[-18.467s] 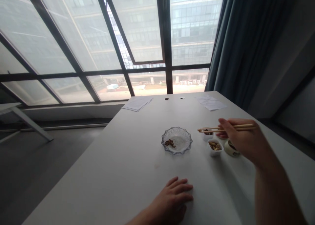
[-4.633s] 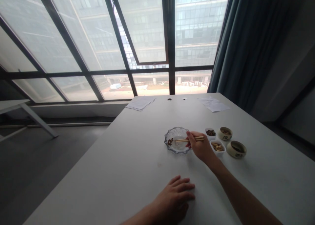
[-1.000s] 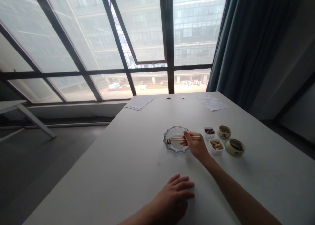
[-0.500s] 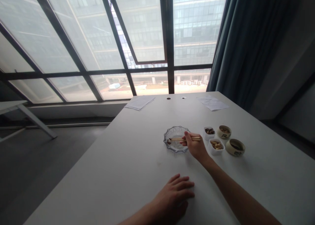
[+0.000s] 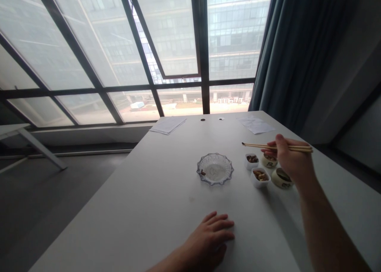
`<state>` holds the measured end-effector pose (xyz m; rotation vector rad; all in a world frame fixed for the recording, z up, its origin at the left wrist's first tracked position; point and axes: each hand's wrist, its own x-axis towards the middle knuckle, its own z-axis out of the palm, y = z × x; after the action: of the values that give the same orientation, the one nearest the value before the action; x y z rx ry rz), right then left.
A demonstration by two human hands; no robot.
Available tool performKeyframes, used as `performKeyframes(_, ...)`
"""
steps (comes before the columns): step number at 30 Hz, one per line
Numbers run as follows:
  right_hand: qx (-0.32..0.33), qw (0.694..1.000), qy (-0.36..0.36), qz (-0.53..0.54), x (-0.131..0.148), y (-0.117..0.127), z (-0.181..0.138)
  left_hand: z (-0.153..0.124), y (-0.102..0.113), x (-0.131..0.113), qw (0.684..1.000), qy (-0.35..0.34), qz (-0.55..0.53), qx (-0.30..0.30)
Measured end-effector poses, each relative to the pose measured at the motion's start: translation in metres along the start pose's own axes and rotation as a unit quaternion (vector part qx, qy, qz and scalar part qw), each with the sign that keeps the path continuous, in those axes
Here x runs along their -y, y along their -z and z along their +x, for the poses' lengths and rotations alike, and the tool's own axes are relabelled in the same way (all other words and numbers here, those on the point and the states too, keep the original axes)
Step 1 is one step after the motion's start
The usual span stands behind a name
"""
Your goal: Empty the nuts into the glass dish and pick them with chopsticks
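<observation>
Pale wooden chopsticks (image 5: pixel 300 149), slim and straight: where are they in the head view?

Raised over the white rectangular counter (image 5: pixel 133 208), clamped in the right hand (image 5: pixel 294 159), tips pointing left. A dark bit (image 5: pixel 243 144) shows at the tips, too small to make out.

And the other of the two hands?

Well apart from its partner. The left hand (image 5: pixel 208 238) lies palm down on the counter, fingers spread.

What stands near the right hand?

A small white plastic tub (image 5: pixel 252 166) of dark pieces and, just in front, a second white tub (image 5: pixel 261 183) of yellowish-brown ones. Beside them sit two squat, round, cream-coloured pots with dark markings; the rear pot (image 5: pixel 268 164) and the front pot (image 5: pixel 279 181) are partly hidden by the hand.

Anything left of the tubs?

A round clear glass dish (image 5: pixel 220 171) with a scalloped rim, a reddish-brown scrap (image 5: pixel 203 172) inside at its left.
</observation>
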<state>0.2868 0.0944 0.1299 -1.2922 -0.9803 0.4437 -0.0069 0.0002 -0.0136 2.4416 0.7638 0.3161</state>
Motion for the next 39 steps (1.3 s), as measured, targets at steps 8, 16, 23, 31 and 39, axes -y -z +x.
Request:
performKeyframes(8,0.004,0.996,-0.003,-0.088,-0.024,0.013,0.019,0.002,0.001,-0.001,1.0,0.001,0.009,0.003)
performKeyframes(16,0.035,0.996,0.019,-0.085,-0.036,0.005,0.017,0.001,0.002,-0.002,1.0,0.005,0.0,0.007)
performKeyframes(23,0.114,0.993,-0.018,0.023,-0.021,-0.029,-0.013,0.0,0.001,0.0,1.0,0.0,-0.002,0.0)
performKeyframes(31,0.335,0.942,-0.02,0.012,-0.05,-0.084,-0.059,0.0,0.0,0.002,1.0,-0.006,-0.001,0.002)
performKeyframes(39,0.343,0.937,-0.047,0.045,-0.067,-0.099,-0.069,0.0,-0.001,0.002,1.0,-0.012,0.003,-0.006)
